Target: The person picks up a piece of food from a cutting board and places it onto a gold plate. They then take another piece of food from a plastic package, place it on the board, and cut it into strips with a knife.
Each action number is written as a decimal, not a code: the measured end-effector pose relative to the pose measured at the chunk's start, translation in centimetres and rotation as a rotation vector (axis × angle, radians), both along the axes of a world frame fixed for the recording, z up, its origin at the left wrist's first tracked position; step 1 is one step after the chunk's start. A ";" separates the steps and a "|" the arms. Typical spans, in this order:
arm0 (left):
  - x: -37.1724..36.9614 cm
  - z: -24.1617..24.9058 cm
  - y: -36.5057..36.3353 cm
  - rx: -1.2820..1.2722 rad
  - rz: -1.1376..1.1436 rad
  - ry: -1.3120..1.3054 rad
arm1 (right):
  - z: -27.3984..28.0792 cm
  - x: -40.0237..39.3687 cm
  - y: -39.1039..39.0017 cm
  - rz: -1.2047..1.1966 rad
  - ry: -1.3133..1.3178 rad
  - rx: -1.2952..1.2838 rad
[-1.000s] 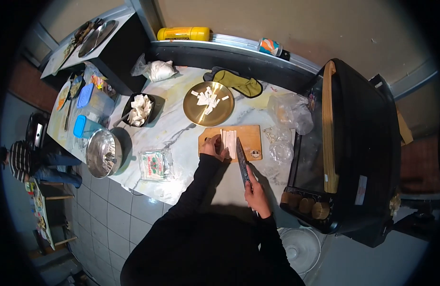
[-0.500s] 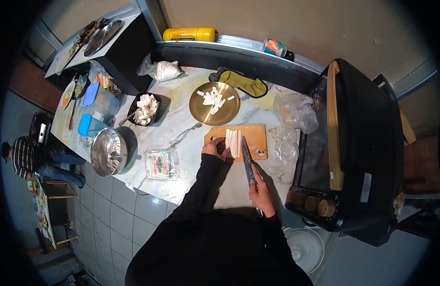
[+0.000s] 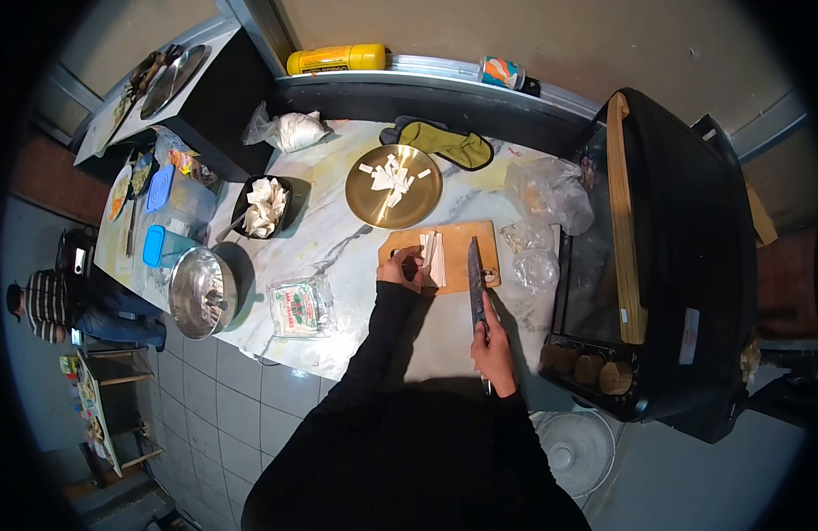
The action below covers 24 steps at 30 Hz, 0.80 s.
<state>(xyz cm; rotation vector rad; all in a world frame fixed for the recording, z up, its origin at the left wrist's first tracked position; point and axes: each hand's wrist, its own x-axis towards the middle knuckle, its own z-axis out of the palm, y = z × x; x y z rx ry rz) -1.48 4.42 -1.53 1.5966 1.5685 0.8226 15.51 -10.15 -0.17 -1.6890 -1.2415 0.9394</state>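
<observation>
Long white strips (image 3: 437,257) of what looks like dough or wrapper sheet lie bunched on a wooden cutting board (image 3: 485,237). My left hand (image 3: 404,267) is at their left side, thumb and fingers pinched on a strip that leans slightly askew. My right hand (image 3: 492,347) is closed around the handle of a large dark-bladed knife (image 3: 476,276). The blade points away from me over the board's right part, apart from the strips. Behind the board, a gold-coloured round plate (image 3: 363,205) carries short white cut pieces (image 3: 392,180).
Left of the board are a plastic packet (image 3: 297,308), a steel bowl (image 3: 183,301) and a black bowl (image 3: 286,210) of folded white pieces. A plastic bag (image 3: 551,196) and a black oven (image 3: 692,257) flank the right. A person (image 3: 50,305) stands far left.
The knife and my right hand have moved right, away from the strips. My left fingers have shifted one strip, and the strips sit closer together. The view has tilted slightly.
</observation>
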 end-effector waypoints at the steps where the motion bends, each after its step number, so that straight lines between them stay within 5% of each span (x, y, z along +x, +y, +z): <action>1: -0.1 0.1 0.0 0.034 -0.005 -0.018 | 0.0 0.1 0.0 0.000 0.006 0.015; 5: 0.1 1.3 -0.7 -0.031 0.003 -0.156 | 1.6 -0.1 0.1 0.004 0.058 -0.066; 9: -0.7 -2.5 -0.1 -0.047 0.001 -0.199 | 1.1 -0.5 -0.1 0.019 0.078 -0.055; 17: 0.8 0.4 -0.7 0.279 -0.049 0.221 | 1.6 -0.3 -0.2 0.026 0.025 -0.065; 24: 1.0 2.4 -0.8 0.067 -0.004 0.173 | 1.9 0.4 -0.4 -0.010 -0.023 -0.098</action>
